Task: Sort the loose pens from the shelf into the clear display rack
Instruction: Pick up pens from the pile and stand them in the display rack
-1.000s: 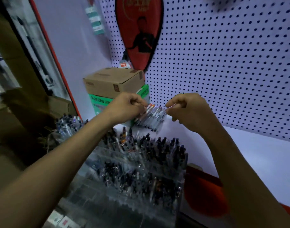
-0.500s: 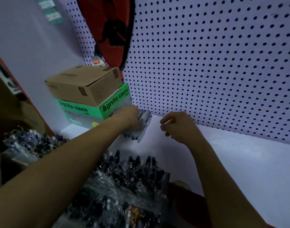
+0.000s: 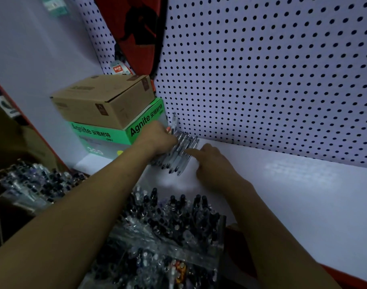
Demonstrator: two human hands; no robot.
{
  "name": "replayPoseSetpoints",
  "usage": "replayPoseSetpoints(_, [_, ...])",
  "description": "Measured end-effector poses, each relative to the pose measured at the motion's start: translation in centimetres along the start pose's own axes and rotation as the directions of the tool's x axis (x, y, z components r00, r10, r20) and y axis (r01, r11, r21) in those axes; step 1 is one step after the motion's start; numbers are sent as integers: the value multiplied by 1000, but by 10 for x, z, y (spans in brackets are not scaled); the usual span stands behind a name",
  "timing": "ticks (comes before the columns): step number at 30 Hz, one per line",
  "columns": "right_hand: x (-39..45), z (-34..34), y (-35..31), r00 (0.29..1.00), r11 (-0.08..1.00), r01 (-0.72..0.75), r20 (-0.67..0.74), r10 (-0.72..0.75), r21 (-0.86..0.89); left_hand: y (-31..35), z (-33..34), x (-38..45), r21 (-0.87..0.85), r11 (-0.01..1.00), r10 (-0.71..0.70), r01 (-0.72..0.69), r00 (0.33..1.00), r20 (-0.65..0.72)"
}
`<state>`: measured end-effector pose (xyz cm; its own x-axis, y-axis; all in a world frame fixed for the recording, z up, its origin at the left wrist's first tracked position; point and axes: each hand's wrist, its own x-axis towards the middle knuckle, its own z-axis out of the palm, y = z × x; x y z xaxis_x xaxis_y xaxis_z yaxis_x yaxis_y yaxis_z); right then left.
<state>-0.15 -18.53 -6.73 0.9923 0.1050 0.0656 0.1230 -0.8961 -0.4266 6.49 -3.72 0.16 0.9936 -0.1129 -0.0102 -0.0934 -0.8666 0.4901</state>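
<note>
Left hand [image 3: 157, 138]: reaches to the back corner of the shelf; rests on the near-left side of the pen cluster, with one clear pen [image 3: 174, 124] standing up past its fingertips; fingers hidden behind the back of the hand, so whether they grasp the pens cannot be told.
Right hand [image 3: 213, 161]: palm down on the shelf just right of the cluster; forefinger stretched out and touching the pens, other fingers loosely bent; holds nothing.
Loose pens [image 3: 178, 153]: a fan of clear-barrelled pens with dark tips and grips, lying side by side on the white shelf [image 3: 293, 184], against the foot of the pegboard, between the two hands.
Clear display rack [image 3: 218, 243]: transparent tiered stand in the foreground, below the forearms; compartments crowded with upright pens, mostly dark caps.
Boxes: brown cardboard box [image 3: 103, 101] stacked on a green box [image 3: 107, 134] printed "Agnite", just left of the pens.
Pegboard [image 3: 261, 69]: white, dotted with dark holes, forms the back wall.
Red hanging item [image 3: 140, 38]: red and black, hung at the corner above the boxes.
Second pen stand [image 3: 32, 186]: at far left, filled with pens; blurred.
</note>
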Motion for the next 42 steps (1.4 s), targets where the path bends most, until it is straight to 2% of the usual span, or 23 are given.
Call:
replayPoseSetpoints(6, [0,0,-3,989,996,-89,-120,87,-12,2,2,-5,-36,999,17,-15,999,31])
replayPoseSetpoints(10, [-1,-1,3,942,967,-255,-228,247,-4,2,2,-8,-12,999,49,-48,996,69])
replayPoseSetpoints(16, [-6,-13,2,870,903,-402,-243,429,153,5,3,-10,-35,990,138,-136,988,70])
replayPoseSetpoints(18, [-7,-15,5,867,880,-380,-223,447,285,7,1,-12,-43,987,157,-154,985,71])
replayPoseSetpoints(20, [-9,-26,5,876,814,-342,-154,457,469,11,-5,-14,-121,982,154,-143,985,79])
replayPoseSetpoints(24, [-20,-59,-17,917,518,-201,-26,398,832,17,-28,-24,-372,924,121,-93,991,50])
replayPoseSetpoints(26, [-27,-74,-33,943,433,-108,-45,329,895,19,-43,-38,-545,837,83,-47,996,41])
replayPoseSetpoints(29, [-41,-91,-58,961,363,-7,-94,261,932,19,-63,-67,-754,656,39,-37,999,-16])
replayPoseSetpoints(32, [-53,-101,-85,977,374,45,-120,178,926,8,-75,-102,-850,525,29,-41,999,-30])
replayPoseSetpoints(35, [-62,-105,-112,986,381,77,-128,108,921,-9,-81,-133,-886,464,12,-24,1000,-20])
replayPoseSetpoints(39, [-71,-100,-141,989,381,73,-116,91,922,-39,-84,-167,-873,486,-18,-32,999,-47])
replayPoseSetpoints(42, [-80,-85,-159,986,494,110,-158,56,862,-66,-84,-190,-846,525,-32,-87,992,-121])
